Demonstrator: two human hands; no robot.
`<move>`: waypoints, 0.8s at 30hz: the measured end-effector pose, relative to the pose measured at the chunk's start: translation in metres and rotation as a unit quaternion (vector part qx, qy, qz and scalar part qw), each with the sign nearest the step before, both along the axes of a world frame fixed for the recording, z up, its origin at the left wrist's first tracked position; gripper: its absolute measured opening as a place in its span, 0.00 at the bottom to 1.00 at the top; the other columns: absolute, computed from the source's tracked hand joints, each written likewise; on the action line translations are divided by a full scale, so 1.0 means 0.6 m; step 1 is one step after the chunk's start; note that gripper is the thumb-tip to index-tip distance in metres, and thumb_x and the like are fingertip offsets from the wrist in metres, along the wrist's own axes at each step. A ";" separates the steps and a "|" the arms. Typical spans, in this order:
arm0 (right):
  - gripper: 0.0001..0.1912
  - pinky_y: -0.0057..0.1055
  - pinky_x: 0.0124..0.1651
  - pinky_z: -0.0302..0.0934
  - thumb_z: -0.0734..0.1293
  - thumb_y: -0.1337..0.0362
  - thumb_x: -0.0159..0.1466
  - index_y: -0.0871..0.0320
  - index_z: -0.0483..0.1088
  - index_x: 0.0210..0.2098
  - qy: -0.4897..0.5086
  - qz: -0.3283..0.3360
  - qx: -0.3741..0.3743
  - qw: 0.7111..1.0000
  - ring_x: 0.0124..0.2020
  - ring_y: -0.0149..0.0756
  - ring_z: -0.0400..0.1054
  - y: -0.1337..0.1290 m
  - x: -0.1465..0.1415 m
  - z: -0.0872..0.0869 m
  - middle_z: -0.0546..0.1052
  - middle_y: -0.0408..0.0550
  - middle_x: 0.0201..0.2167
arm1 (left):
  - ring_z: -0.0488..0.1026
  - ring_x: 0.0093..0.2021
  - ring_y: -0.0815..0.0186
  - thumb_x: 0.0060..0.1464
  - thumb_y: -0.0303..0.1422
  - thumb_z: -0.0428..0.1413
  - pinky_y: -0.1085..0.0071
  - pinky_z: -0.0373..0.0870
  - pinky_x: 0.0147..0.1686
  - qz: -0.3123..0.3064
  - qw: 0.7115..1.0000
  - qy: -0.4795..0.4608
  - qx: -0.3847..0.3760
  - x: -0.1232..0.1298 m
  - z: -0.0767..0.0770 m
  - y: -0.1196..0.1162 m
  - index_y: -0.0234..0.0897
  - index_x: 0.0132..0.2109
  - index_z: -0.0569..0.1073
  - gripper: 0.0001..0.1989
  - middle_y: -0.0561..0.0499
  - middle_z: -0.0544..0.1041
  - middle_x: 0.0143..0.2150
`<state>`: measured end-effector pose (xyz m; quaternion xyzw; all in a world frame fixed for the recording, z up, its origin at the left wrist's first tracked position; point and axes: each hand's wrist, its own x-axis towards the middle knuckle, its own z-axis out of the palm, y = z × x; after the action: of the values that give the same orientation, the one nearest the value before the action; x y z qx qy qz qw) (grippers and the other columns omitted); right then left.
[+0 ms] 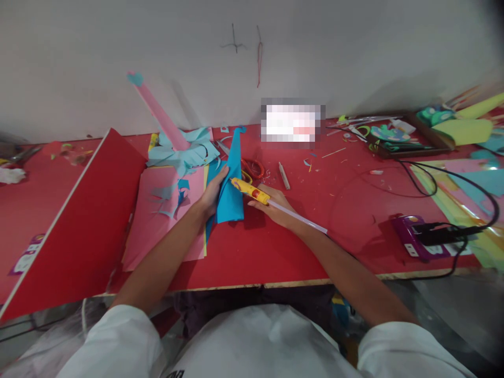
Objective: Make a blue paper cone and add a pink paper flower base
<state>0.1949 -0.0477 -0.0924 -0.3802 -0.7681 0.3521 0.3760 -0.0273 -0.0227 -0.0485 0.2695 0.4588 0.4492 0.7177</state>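
Note:
My left hand [214, 190] holds a folded blue paper piece [231, 197] by its left side; the piece is narrow at the top and wide at the bottom. My right hand [275, 206] is closed round a yellow glue gun [252, 191], with a long clear glue stick [297, 216] sticking out of its back. The gun's nozzle points left and is at the blue paper's middle. Pink sheets [165, 231] with blue scraps lie under my left forearm. Just behind my hands are red-handled scissors [254, 169], partly hidden by the blue paper.
A red divider panel [86, 226] stands at the left. Light blue paper [189, 156] and an upright pink paper cone [161, 115] are at the back left. A dark tray [421, 152], coloured sheets [468, 194] and a purple power box [421, 239] with cables are on the right.

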 end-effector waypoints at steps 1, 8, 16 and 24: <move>0.24 0.38 0.42 0.66 0.69 0.38 0.73 0.52 0.68 0.37 -0.002 0.002 0.002 1.000 0.37 0.42 0.71 0.000 0.000 0.000 0.76 0.46 0.35 | 0.88 0.50 0.49 0.69 0.46 0.61 0.55 0.85 0.54 -0.005 1.000 0.000 -0.006 0.000 0.001 -0.001 0.39 0.72 0.75 0.30 0.41 0.89 0.50; 0.23 0.38 0.41 0.64 0.68 0.40 0.75 0.52 0.67 0.37 -0.014 -0.002 0.003 1.000 0.37 0.41 0.72 -0.001 0.000 0.002 0.78 0.47 0.37 | 0.87 0.51 0.47 0.76 0.53 0.46 0.54 0.86 0.51 -0.016 0.999 -0.020 0.020 0.009 0.007 -0.006 0.39 0.69 0.77 0.31 0.41 0.89 0.49; 0.24 0.40 0.44 0.66 0.66 0.38 0.75 0.51 0.65 0.37 -0.013 -0.036 0.031 0.999 0.38 0.43 0.71 0.005 0.000 -0.007 0.76 0.49 0.37 | 0.87 0.50 0.48 0.71 0.48 0.57 0.55 0.86 0.53 -0.015 0.999 -0.026 0.016 0.009 -0.004 0.002 0.37 0.68 0.77 0.28 0.40 0.88 0.50; 0.19 0.41 0.47 0.69 0.68 0.42 0.75 0.52 0.70 0.41 0.024 -0.036 0.024 0.999 0.42 0.45 0.75 0.004 -0.001 -0.005 0.79 0.51 0.40 | 0.88 0.45 0.52 0.74 0.53 0.52 0.59 0.88 0.45 -0.013 0.999 -0.009 -0.028 0.000 -0.015 0.004 0.38 0.68 0.78 0.29 0.41 0.89 0.47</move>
<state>0.1944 -0.0456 -0.0953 -0.3899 -0.7531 0.3292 0.4154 -0.0274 -0.0206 -0.0576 0.2517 0.4610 0.4291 0.7349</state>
